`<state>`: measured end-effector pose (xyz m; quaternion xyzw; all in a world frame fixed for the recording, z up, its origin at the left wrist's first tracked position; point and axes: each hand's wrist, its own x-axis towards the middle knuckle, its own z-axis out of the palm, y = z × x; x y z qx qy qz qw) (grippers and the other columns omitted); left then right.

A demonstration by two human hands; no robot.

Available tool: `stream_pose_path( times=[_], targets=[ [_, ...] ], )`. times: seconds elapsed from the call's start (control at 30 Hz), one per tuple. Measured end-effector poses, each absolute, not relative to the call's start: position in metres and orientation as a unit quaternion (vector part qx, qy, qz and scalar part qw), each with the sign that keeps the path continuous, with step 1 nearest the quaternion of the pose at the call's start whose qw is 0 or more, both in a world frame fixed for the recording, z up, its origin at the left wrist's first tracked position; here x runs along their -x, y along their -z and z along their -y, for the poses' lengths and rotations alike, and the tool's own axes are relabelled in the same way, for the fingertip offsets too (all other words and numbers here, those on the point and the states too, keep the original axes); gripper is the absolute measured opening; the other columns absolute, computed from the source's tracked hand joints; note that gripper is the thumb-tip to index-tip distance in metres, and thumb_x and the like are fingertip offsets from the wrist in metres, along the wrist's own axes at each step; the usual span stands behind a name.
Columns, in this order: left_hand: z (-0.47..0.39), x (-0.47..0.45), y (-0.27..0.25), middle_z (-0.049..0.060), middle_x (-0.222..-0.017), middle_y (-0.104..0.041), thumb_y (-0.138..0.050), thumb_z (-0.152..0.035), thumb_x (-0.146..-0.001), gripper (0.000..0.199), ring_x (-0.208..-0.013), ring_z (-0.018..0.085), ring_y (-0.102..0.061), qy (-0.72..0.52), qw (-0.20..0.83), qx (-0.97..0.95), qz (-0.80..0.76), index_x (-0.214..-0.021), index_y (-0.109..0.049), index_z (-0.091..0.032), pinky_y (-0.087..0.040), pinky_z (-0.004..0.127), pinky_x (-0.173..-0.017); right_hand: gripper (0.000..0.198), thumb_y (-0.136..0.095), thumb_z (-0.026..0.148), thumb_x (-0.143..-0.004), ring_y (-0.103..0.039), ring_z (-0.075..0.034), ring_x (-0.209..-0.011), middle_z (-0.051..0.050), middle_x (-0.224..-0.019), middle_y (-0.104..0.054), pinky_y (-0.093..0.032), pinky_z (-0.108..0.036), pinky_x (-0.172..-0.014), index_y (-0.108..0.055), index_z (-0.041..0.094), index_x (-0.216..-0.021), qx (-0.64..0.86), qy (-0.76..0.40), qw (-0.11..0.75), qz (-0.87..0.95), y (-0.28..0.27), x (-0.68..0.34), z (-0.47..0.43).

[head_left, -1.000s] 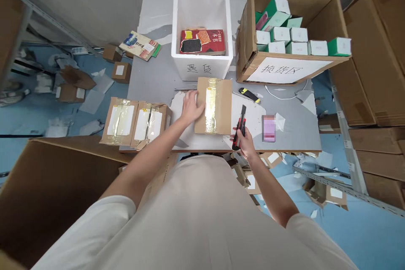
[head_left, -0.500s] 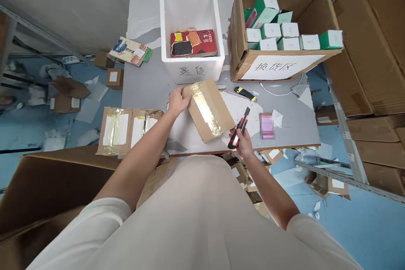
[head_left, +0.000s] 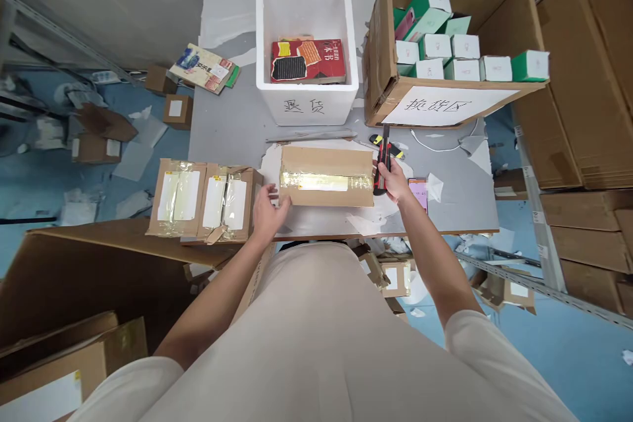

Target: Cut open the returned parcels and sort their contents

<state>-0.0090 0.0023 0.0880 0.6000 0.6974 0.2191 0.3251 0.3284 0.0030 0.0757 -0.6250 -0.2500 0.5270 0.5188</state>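
- Turned since the earlier frame: taped carton (head_left: 326, 159), from a slant to lengthwise; its tape strip runs from 9 to 3 o'clock. Left hand (head_left: 270, 214) shifted from the far-left corner to the near-left corner; right hand (head_left: 393, 179) shifted farther forward.
- Worktop (head_left: 225, 125): grey; carries the carton at its middle. Positions below are clocked from the carton.
- Open cardboard box (head_left: 376, 56): between 1 and 2 o'clock; contains green-and-white boxes (head_left: 462, 70).
- White foam box (head_left: 336, 105): near 12 o'clock; contains a red book (head_left: 309, 62).
- Two labelled parcels (head_left: 179, 198): 9 o'clock, side by side.
- Left hand: 8 o'clock; part open, fingers and thumb apart, grasping nothing. Thumb is at the carton's corner; contact cannot be confirmed.
- Right hand: 3 o'clock, beside the carton's end; closed around the red-and-black knife (head_left: 382, 158), blade toward 12 o'clock.
- Phone (head_left: 418, 192): 3 o'clock, beyond the right hand.
- Black-and-yellow cutter (head_left: 395, 150): 2 o'clock, partly behind the knife.
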Motion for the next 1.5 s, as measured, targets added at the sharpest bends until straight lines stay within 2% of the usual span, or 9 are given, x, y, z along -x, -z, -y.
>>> stream_pose_path(
  times=[0.13,0.23,0.33,0.93,1.03,1.13,1.27,1.37,1.5],
  targets=[
    [-0.025,-0.009,-0.1,0.017,-0.149,-0.038,-0.063,-0.037,-0.071,0.078,-0.142,0.033,-0.032,-0.179,0.24,-0.743,-0.599,-0.142,-0.039,-0.016,-0.03,0.046,-0.114,0.044,-0.073,0.045,-0.072,-0.064,-0.011,-0.059,0.002,-0.081,-0.068,-0.055,-0.025,-0.054,-0.059,0.023,-0.107,0.681,-0.513,0.435,0.289,-0.083,-0.346,0.033],
    [-0.036,-0.027,-0.102,0.016,-0.159,-0.022,-0.069,-0.058,-0.065,0.094,-0.148,0.04,-0.012,-0.085,0.214,-0.831,-0.506,-0.146,-0.037,-0.021,-0.011,0.057,-0.117,0.067,-0.073,0.039,-0.073,-0.059,-0.011,-0.047,0.003,-0.079,-0.067,-0.052,-0.026,-0.043,-0.049,0.029,-0.135,0.695,-0.514,0.394,0.311,-0.089,-0.357,0.065],
    [-0.036,-0.038,-0.099,0.018,-0.161,-0.014,-0.068,-0.074,-0.058,0.112,-0.147,0.044,-0.007,-0.034,0.184,-0.848,-0.497,-0.149,-0.031,-0.02,-0.002,0.062,-0.115,0.076,-0.073,0.034,-0.074,-0.059,-0.01,-0.047,0.001,-0.085,-0.068,-0.052,-0.026,-0.042,-0.043,0.033,-0.144,0.686,-0.533,0.394,0.3,-0.091,-0.357,0.088],
    [-0.026,-0.043,-0.088,0.022,-0.159,-0.016,-0.065,-0.085,-0.051,0.125,-0.147,0.046,-0.007,-0.046,0.186,-0.814,-0.548,-0.15,-0.03,-0.017,-0.013,0.056,-0.112,0.062,-0.072,0.021,-0.075,-0.049,-0.005,-0.038,0.001,-0.079,-0.068,-0.041,-0.02,-0.034,-0.058,0.027,-0.135,0.659,-0.584,0.235,0.41,-0.131,-0.386,0.052],
    [-0.026,-0.045,-0.09,0.022,-0.16,-0.016,-0.059,-0.087,-0.054,0.125,-0.146,0.045,-0.008,-0.005,0.16,-0.819,-0.551,-0.152,-0.026,-0.016,-0.015,0.057,-0.111,0.064,-0.069,0.023,-0.079,-0.048,-0.005,-0.039,-0.001,-0.09,-0.071,-0.037,-0.018,-0.031,-0.052,0.029,-0.141,0.655,-0.582,0.192,0.442,-0.138,-0.387,0.051],
    [-0.026,-0.047,-0.093,0.022,-0.16,-0.014,-0.054,-0.088,-0.058,0.124,-0.146,0.045,-0.008,0.031,0.133,-0.816,-0.561,-0.153,-0.021,-0.016,-0.018,0.058,-0.109,0.065,-0.062,0.026,-0.085,-0.05,-0.005,-0.044,-0.002,-0.1,-0.07,-0.041,-0.018,-0.036,-0.041,0.033,-0.147,0.657,-0.575,0.159,0.462,-0.141,-0.383,0.057],
    [-0.025,-0.048,-0.095,0.021,-0.16,-0.013,-0.052,-0.089,-0.059,0.123,-0.146,0.045,-0.007,0.049,0.126,-0.819,-0.558,-0.154,-0.019,-0.017,-0.019,0.059,-0.108,0.059,-0.056,0.026,-0.088,-0.049,-0.005,-0.044,-0.001,-0.091,-0.067,-0.043,-0.02,-0.04,-0.044,0.035,-0.145,0.645,-0.584,0.092,0.484,-0.137,-0.369,0.071],
    [-0.025,-0.046,-0.094,0.02,-0.161,-0.013,-0.053,-0.089,-0.058,0.124,-0.146,0.045,-0.008,0.045,0.126,-0.817,-0.56,-0.154,-0.019,-0.018,-0.019,0.06,-0.108,0.061,-0.054,0.029,-0.089,-0.047,-0.005,-0.044,0.001,-0.083,-0.063,-0.04,-0.019,-0.039,-0.04,0.036,-0.147,0.656,-0.57,0.104,0.483,-0.13,-0.361,0.084],
    [-0.026,-0.045,-0.094,0.02,-0.161,-0.012,-0.056,-0.088,-0.056,0.127,-0.146,0.045,-0.008,0.039,0.134,-0.817,-0.559,-0.154,-0.019,-0.018,-0.018,0.061,-0.109,0.063,-0.055,0.035,-0.088,-0.048,-0.007,-0.048,0.0,-0.089,-0.065,-0.044,-0.022,-0.044,-0.038,0.032,-0.148,0.66,-0.575,0.158,0.456,-0.127,-0.375,0.113]
  ],
)
